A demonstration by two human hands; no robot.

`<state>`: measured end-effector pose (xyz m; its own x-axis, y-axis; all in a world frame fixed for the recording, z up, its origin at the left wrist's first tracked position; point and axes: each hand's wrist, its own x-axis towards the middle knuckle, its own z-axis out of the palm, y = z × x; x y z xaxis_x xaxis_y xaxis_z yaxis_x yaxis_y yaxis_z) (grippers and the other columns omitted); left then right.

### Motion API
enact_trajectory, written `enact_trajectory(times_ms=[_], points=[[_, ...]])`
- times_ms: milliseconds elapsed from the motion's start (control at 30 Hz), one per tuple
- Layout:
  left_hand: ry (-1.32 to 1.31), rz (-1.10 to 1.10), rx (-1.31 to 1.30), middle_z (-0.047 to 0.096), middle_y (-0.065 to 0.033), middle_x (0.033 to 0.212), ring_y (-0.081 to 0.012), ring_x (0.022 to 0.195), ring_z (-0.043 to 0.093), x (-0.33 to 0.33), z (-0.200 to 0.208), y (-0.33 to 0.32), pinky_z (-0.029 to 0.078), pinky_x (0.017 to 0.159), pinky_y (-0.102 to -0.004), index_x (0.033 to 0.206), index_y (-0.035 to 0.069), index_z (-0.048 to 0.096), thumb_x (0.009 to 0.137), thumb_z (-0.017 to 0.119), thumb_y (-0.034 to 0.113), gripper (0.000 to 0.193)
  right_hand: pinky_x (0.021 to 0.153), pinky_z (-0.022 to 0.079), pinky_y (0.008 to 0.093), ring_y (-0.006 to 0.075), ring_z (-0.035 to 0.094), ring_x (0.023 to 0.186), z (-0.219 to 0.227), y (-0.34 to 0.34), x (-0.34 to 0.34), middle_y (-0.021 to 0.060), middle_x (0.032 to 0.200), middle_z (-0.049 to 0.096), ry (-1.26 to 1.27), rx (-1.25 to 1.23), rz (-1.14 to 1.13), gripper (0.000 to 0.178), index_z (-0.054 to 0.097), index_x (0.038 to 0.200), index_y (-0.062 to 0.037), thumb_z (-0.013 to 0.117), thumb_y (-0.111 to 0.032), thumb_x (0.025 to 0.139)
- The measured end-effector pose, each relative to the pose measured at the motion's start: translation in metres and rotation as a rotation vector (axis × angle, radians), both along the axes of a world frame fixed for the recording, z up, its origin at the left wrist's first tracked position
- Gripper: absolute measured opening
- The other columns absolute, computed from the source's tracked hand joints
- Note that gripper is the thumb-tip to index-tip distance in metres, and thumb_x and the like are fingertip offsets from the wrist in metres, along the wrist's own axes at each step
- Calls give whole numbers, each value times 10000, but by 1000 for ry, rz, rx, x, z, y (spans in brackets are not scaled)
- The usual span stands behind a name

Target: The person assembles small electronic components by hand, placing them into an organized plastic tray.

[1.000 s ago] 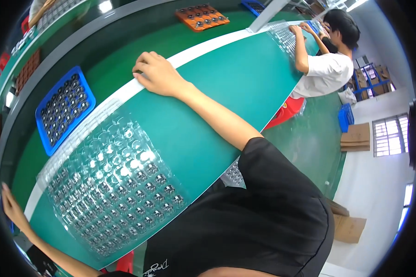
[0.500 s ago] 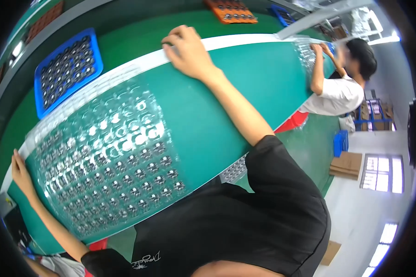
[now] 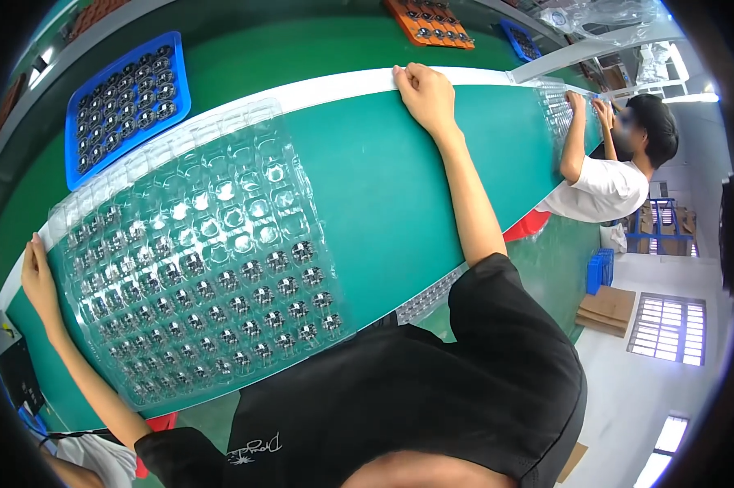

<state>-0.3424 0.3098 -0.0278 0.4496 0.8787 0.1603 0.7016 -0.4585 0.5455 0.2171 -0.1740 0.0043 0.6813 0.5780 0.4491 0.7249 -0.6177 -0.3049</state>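
A large clear plastic blister tray (image 3: 220, 175) lies on the green work table. Its near and left cells hold many small round metallic-and-black parts (image 3: 239, 304), while several far cells toward the right hold none. My left hand (image 3: 39, 276) rests by the white far rim of the table, beside the tray's left edge, with its fingers stretched out; nothing shows in it. Well to the right of the tray, my right hand (image 3: 428, 96) is over the white rim with fingers curled in, and I see nothing in it.
Beyond the rim, a blue tray (image 3: 180, 81) of round parts and an orange tray (image 3: 444, 37) sit on a green surface. A smaller blue tray (image 3: 520, 41) is farther right. A co-worker in a white shirt (image 3: 603, 187) handles another clear tray (image 3: 556, 114) at the table's right end.
My right hand has moved right along the rim, away from the blister tray, and its fingers have curled in. My left hand stays by the tray's left edge. The view has shifted slightly.
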Motion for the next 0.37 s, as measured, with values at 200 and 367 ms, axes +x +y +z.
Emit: enact_trajectory(times_ms=[200, 367], points=[[-66, 46, 154, 403, -25, 697, -100, 674, 364, 15, 0, -20, 334, 621, -286, 1020, -2, 658, 1090, 554, 424, 444, 634, 462, 442, 313, 590, 675, -2, -2, -7, 119, 701, 583, -1, -14, 31, 369, 584, 709, -10, 668, -268, 959], [60, -18, 135, 382, 20, 717, -88, 677, 339, 2, -5, -5, 293, 619, -276, 917, 41, 613, 1082, 589, 382, 380, 631, 442, 434, 304, 588, 692, -1, 0, -9, 110, 708, 578, 15, -1, 37, 376, 599, 733, -6, 674, -286, 973]])
